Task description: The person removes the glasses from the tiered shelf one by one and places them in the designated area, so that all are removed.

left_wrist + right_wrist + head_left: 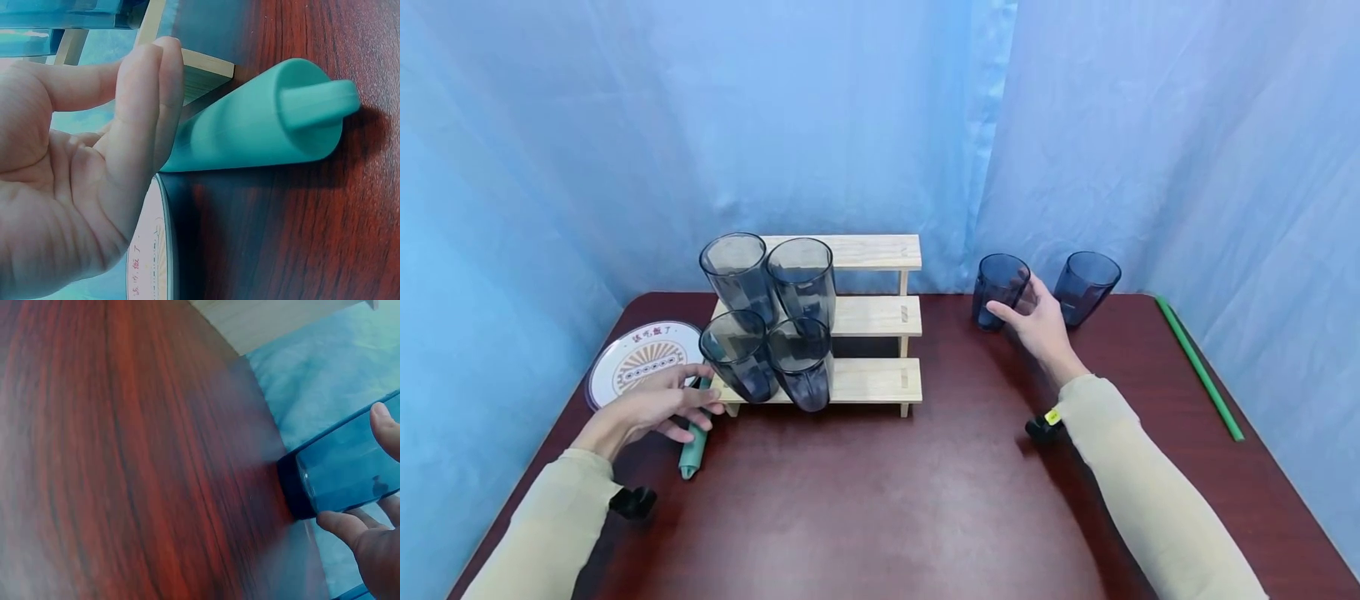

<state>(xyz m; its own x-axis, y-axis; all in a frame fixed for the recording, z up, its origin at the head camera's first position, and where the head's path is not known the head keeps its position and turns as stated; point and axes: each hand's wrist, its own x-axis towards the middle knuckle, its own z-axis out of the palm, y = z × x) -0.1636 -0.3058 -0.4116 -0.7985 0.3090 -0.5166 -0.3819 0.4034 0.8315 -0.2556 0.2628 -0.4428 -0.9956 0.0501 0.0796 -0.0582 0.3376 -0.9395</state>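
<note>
Yeah, right hand (1043, 325): clamped round glass (992, 287), probably for steadiness
Left hand (655, 402): fingers loose, empty, near green tube (693, 450)

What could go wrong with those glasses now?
The held glass might slip, since only the right grip has hold of it. That grip might also bump the other glass close beside it. And the left grip is near the wooden shelf, so a careless move might nudge the front-left glass on its lowest step.
</note>
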